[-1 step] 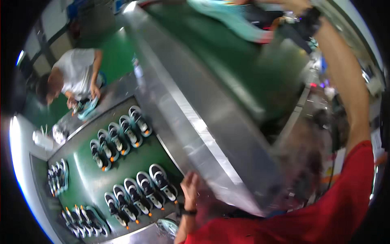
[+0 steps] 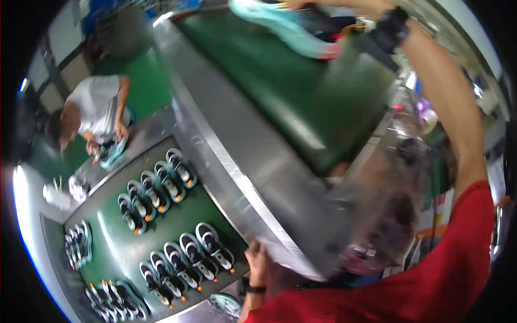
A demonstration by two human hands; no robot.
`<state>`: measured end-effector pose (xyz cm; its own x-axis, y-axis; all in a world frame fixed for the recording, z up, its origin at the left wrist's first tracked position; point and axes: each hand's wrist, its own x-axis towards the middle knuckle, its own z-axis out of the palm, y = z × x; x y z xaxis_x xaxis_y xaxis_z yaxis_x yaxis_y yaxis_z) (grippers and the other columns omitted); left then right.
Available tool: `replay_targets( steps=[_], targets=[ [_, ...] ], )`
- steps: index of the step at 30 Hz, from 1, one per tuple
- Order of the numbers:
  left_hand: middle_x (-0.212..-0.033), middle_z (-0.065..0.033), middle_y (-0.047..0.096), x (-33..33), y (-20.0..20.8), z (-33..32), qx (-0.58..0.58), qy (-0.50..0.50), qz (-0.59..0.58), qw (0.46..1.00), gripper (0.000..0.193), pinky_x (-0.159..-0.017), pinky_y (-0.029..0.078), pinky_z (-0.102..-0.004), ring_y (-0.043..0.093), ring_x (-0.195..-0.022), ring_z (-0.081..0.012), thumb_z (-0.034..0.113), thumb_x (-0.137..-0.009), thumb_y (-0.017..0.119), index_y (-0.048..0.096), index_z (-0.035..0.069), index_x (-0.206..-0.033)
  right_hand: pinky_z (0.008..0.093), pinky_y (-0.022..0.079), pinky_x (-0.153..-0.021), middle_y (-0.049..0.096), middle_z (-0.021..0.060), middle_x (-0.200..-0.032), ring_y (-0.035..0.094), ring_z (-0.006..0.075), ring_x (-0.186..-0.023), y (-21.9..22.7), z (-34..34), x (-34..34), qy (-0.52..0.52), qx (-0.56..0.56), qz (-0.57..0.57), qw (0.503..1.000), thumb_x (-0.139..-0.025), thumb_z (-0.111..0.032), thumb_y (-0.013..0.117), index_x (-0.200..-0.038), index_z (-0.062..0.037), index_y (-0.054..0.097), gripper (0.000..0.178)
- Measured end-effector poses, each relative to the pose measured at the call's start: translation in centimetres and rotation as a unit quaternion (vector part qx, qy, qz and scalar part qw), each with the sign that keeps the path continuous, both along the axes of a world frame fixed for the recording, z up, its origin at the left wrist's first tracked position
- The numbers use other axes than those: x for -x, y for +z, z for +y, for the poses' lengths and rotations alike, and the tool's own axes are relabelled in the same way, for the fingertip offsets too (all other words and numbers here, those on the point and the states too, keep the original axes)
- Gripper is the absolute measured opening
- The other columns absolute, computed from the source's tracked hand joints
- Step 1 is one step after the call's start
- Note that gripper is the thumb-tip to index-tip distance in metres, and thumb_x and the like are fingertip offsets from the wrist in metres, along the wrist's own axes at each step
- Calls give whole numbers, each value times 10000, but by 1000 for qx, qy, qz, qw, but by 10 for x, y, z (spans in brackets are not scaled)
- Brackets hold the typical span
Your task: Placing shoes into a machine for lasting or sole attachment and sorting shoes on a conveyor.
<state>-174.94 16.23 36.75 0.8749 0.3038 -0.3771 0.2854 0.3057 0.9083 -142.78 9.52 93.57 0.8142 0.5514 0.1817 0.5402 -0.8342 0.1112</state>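
At the top, my right hand (image 2: 344, 4) is closed on a sneaker (image 2: 301, 33) with a thick pale turquoise sole, a dark upper and a pink heel end. The picture's upper edge cuts off part of the hand and the shoe. The sneaker is held over a green conveyor belt (image 2: 258, 81). Low in the middle, my left hand (image 2: 257, 259) is beside the metal edge of the conveyor frame (image 2: 231, 124). Its fingers are blurred, and I cannot tell whether they grip the edge. Each wrist has a black band.
Left of the frame, rows of black-and-white sneakers (image 2: 186, 261) stand on a second green surface (image 2: 105, 242). A pale turquoise item (image 2: 225, 304) lies near my left wrist. At the far left, a co-worker (image 2: 97, 102) handles a turquoise shoe. Cluttered equipment (image 2: 417, 116) stands at the right.
The whole view has shifted a little. The sneaker in my right hand and the conveyor frame appear further left; my left hand appears slightly lower. The right hand keeps its hold.
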Motion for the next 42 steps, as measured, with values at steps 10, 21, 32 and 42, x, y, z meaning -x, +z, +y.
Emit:
replay_targets(
  steps=[10, 21, 32, 42],
  targets=[
    [-1439, -201, 436, 22, 257, -116, 311, -402, -268, 819, 698, -1127, 319, -477, 419, -1338, -339, 244, -893, 698, 352, -42, -1427, 360, 469, -922, 642, 161, -1132, 615, 252, -1058, 16, -201, 195, 179, -367, -319, 855, -657, -249, 859, -1178, -11, 594, 631],
    [-1289, -215, 517, 170, 346, -357, 361, -439, -366, 737, 720, -937, 500, -429, 596, -1090, -308, 174, -874, 632, 268, -22, -1464, 309, 452, -953, 601, 120, -1188, 572, 153, -1088, -138, -369, 621, -201, -632, -235, 710, -667, -153, 853, -1397, -47, 410, 860],
    [-1282, -144, 538, 551, 293, -572, 162, -862, -231, 420, 554, -984, 414, -334, 510, -1159, -200, 243, -967, 571, 396, -52, -1402, 301, 427, -969, 623, 84, -1153, 574, 157, -1053, -273, -477, 1043, -596, -494, -496, 393, -656, -83, 802, -1210, -18, 590, 597],
    [-1045, -266, 657, 774, 164, -834, -107, -809, -431, 385, 589, -846, 494, -443, 634, -989, -404, 389, -820, 684, 538, -76, -1151, 276, 459, -892, 608, 74, -1116, 583, 148, -982, -314, -495, 1250, -659, -426, -596, 173, -725, -111, 655, -1254, 8, 561, 550]
  ],
)
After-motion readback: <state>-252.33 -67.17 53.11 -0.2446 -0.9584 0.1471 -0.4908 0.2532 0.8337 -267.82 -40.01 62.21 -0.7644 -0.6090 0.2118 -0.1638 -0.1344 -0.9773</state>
